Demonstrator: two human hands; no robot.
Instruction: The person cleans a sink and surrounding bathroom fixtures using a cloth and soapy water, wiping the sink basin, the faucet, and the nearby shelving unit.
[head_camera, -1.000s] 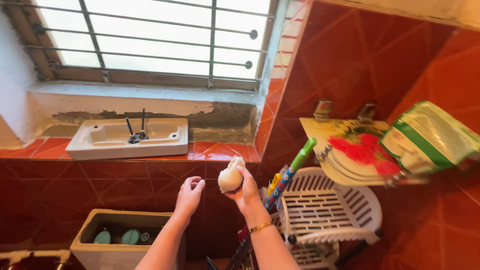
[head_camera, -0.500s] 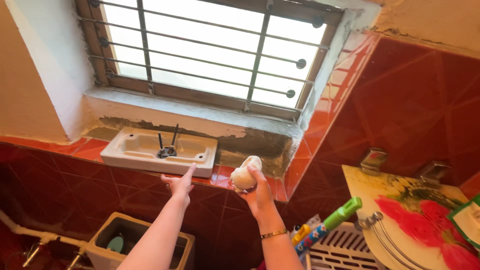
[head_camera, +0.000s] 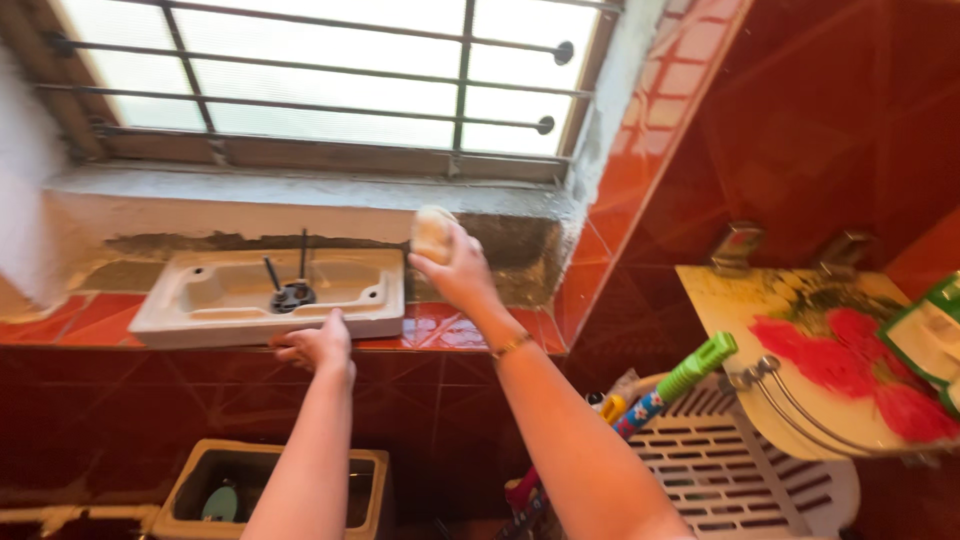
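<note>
The right hand (head_camera: 455, 270) has its fingers wrapped tight around a pale sponge (head_camera: 432, 232), raised above the tiled ledge beside the upturned cistern lid (head_camera: 270, 295). The left hand (head_camera: 315, 348) touches that lid's front edge, fingers seemingly curled together.

Home bathroom, open toilet cistern (head_camera: 270, 490), red tiles (head_camera: 800, 120)

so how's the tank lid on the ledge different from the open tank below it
The lid lies upside down up on the red tiled ledge, with the left hand at its front edge; the tank stands lower down, open at the top. The lid is shallow, with dark stems sticking up from its middle; the tank is deep, with teal parts inside. The lid looks white, the tank more cream. Both are rectangular ceramic.
</note>
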